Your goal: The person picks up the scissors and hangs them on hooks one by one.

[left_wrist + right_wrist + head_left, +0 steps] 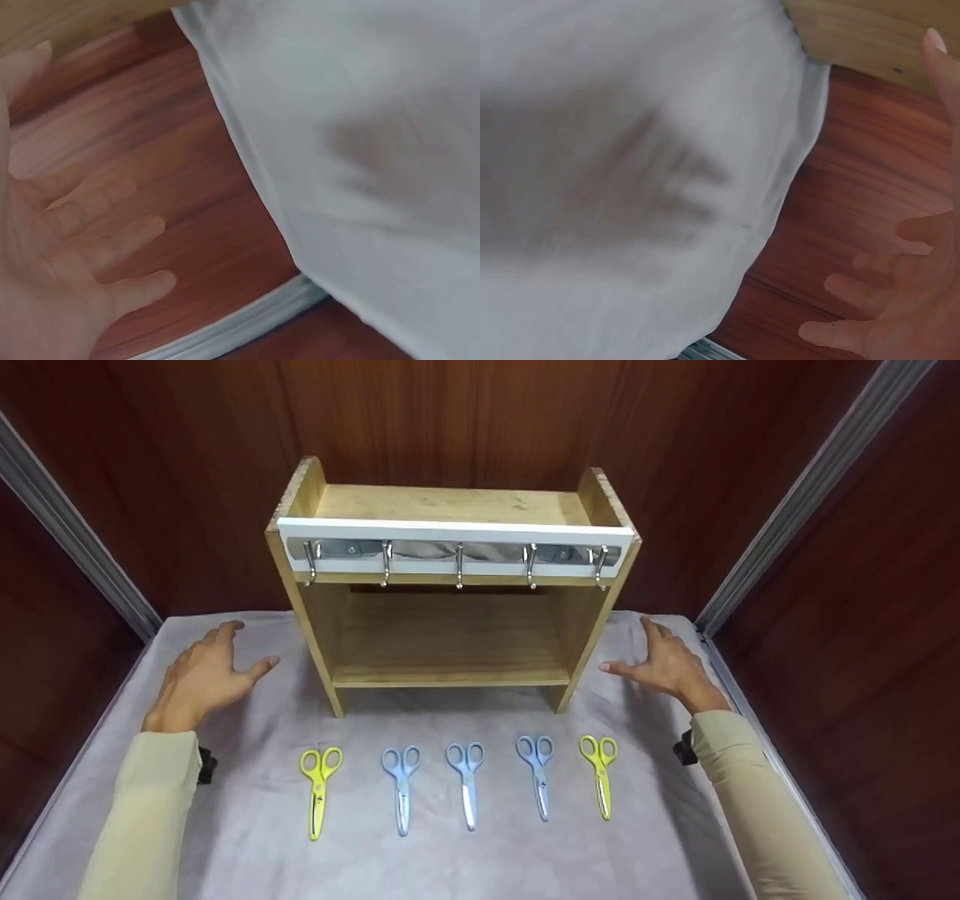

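Observation:
My left hand [206, 675] is held out left of a wooden shelf unit [450, 675], thumb spread from the fingers, holding nothing. On the unit's other side my right hand [666, 661] is spread likewise, apart from the wood. Both palms with loosely extended fingers show in the wrist views, the left [52, 277] and the right [907, 300]. Across the unit's upper front runs a white rail [450, 526] with several metal hooks [460, 566]. Before it lies a row of scissors: yellow scissors [318, 791] at left, several blue scissors [466, 784] between, other yellow scissors [601, 776] at right.
A pale cloth [510, 855] covers the table under everything. Dark reddish wood panels [465, 420] enclose the back and both sides, with metal corner strips [795, 487] where they meet. The shelf unit stands near the back edge.

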Motion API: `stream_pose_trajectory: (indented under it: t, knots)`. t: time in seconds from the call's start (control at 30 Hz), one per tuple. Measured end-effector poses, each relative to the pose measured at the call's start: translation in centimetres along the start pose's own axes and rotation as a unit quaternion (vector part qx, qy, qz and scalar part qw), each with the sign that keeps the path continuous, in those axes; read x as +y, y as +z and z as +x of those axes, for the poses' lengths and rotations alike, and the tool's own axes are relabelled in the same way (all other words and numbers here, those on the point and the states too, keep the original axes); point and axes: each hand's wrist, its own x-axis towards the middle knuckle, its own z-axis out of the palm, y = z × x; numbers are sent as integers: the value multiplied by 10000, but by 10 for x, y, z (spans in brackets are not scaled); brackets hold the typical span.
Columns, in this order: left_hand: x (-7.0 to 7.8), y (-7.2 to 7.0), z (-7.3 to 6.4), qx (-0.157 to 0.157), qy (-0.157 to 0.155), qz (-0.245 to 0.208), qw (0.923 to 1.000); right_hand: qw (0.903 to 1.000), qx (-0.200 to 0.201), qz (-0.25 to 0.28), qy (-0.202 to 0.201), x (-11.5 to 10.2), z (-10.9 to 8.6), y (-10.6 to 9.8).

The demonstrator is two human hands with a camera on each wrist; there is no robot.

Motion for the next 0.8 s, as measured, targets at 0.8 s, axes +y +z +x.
stream_pose_trajectory:
  t: [0.8]
  knots:
    - [41, -1, 0, -318, 134, -1645, 9858, 9972, 399, 581, -258, -10, -28, 19]
